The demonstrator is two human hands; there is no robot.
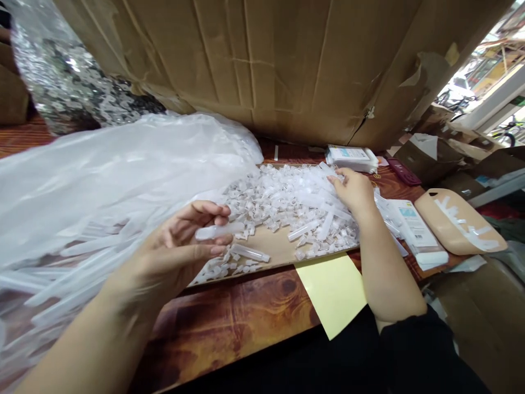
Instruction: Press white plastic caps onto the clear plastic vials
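Note:
My left hand [186,235] is closed around a short translucent plastic tube [219,231], holding it above the near left of a shallow cardboard tray [268,246]. Small clear plastic pieces [270,191] are heaped in the tray, with several similar tubes among them. One tube [251,253] lies just below my left fingertips. At the far right of the heap, my right hand [353,189] reaches down with thumb and index finger close together at the plastic pieces. What it grips is too small and partly hidden to make out.
A big cardboard box [266,71] stands behind the tray. Left lies a clear plastic bag [123,158] with long translucent tubes. At right are white packs [414,230], a beige board [455,219] with clear strips, and a dark red object [404,171]. Yellow paper [332,290] hangs over the front edge.

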